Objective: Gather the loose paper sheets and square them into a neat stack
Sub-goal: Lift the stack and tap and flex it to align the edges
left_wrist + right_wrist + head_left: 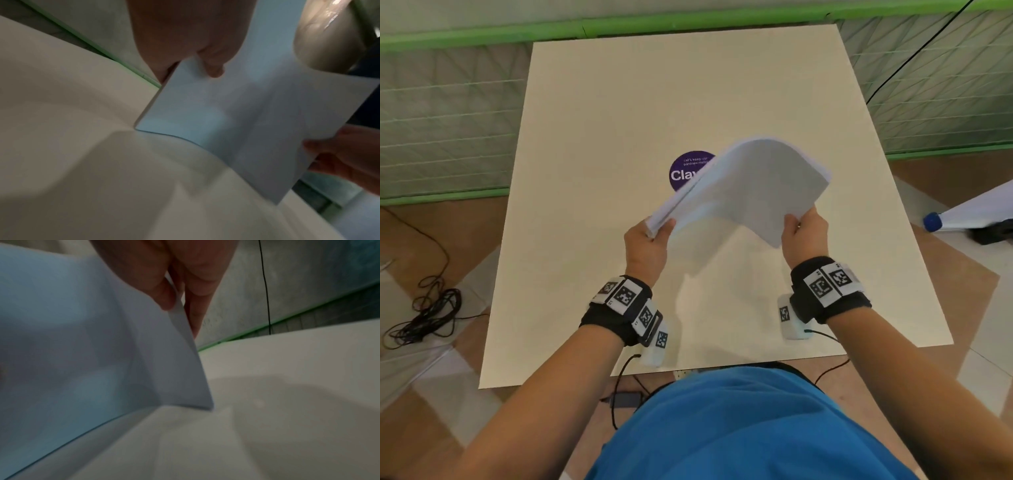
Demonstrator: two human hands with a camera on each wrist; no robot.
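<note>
Paper: white sheets [743, 192], thin and limp, are bowing upward in the middle as you are holding them; the far edge is drooping over.
Where: you are carrying the sheets in the air above the cream tabletop [599, 113], partly covering a purple sticker [685, 171]; from the wrist views one lower corner seems to be just at the tabletop, though blur is making contact hard to judge.
Left hand: your left hand [649, 240] is pinching the near left corner, thumb on top and fingers [213, 68] curled underneath.
Right hand: your right hand [804, 233] is pinching the near right edge, the fingers [164, 293] closing on both faces of the sheets.
Weight: you are handling something light, probably a thin bundle only.
Stiffness: the sheets are flexing freely, so they are likely giving no support beyond your grip.
Slip: smooth faces are probably sliding on each other, so a loose pinch is risking fanning.
Fragility: corners are likely creasing if you are squeezing hard.
Hold: you are best gripping opposite side edges near the middle, lightly, with the bundle upright for tapping on the tabletop.
</note>
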